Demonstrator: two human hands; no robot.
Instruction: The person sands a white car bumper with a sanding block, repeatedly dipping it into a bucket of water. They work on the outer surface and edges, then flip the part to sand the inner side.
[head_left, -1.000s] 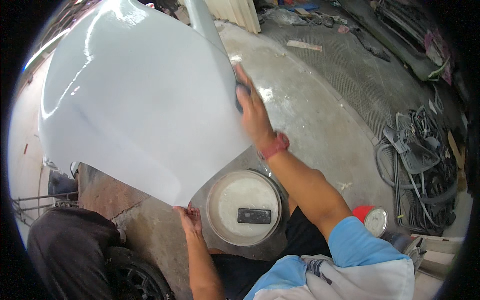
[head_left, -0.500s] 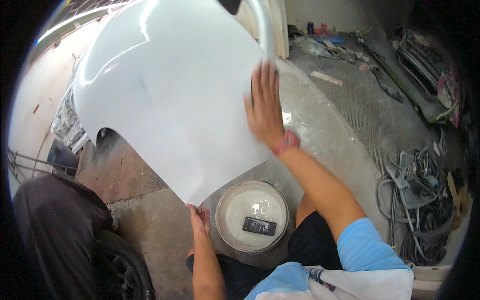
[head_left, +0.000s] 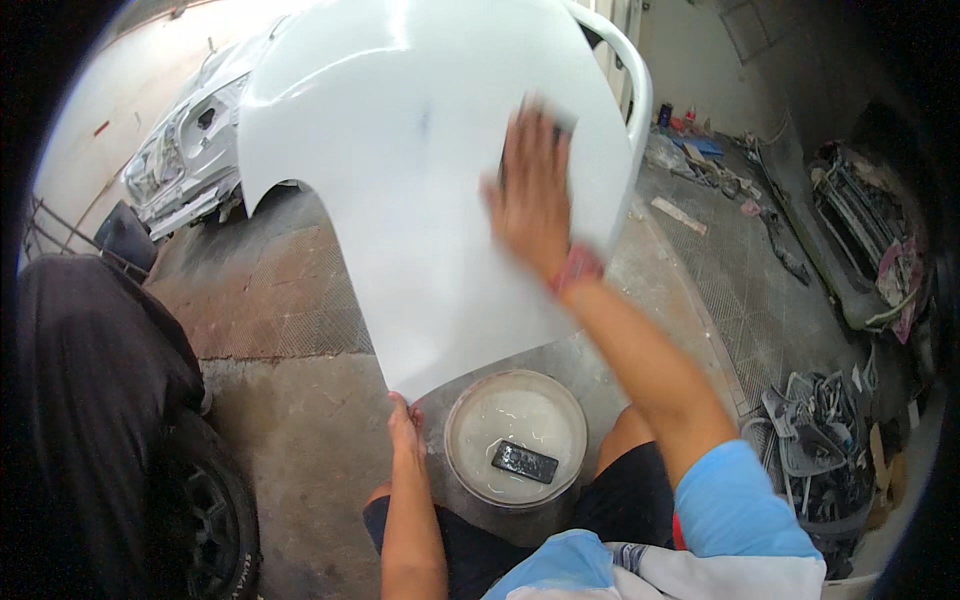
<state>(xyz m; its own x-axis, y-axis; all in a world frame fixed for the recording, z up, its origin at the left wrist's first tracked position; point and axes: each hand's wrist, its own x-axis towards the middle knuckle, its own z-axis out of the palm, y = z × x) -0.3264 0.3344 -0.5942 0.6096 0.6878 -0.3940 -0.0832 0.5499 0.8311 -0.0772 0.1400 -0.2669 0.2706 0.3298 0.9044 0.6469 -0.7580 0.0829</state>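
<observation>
A large glossy white car body panel (head_left: 430, 210) fills the upper middle, with an arched cutout on its left side. My left hand (head_left: 405, 420) grips its lower pointed corner, thumb on the edge. My right hand (head_left: 535, 190), wearing a reddish wristband (head_left: 578, 268), lies flat on the panel's right part and is blurred by motion. Under its fingers is a dark sanding sheet (head_left: 571, 126), mostly hidden by the hand. Between my knees stands a round bucket (head_left: 449, 440) of cloudy water, with a dark rectangular block (head_left: 525, 461) in it.
At the left are a person's dark trouser leg (head_left: 95, 370) and a tyre (head_left: 235, 510). A stripped white car body (head_left: 190, 140) stands behind. Hoses and grey parts (head_left: 815, 430) are piled at right, with dark car parts (head_left: 860, 220) and debris beyond.
The panel appears further right and more upright as the view shifts. My right hand has moved from the panel's right edge further onto its surface. My left hand keeps the corner.
</observation>
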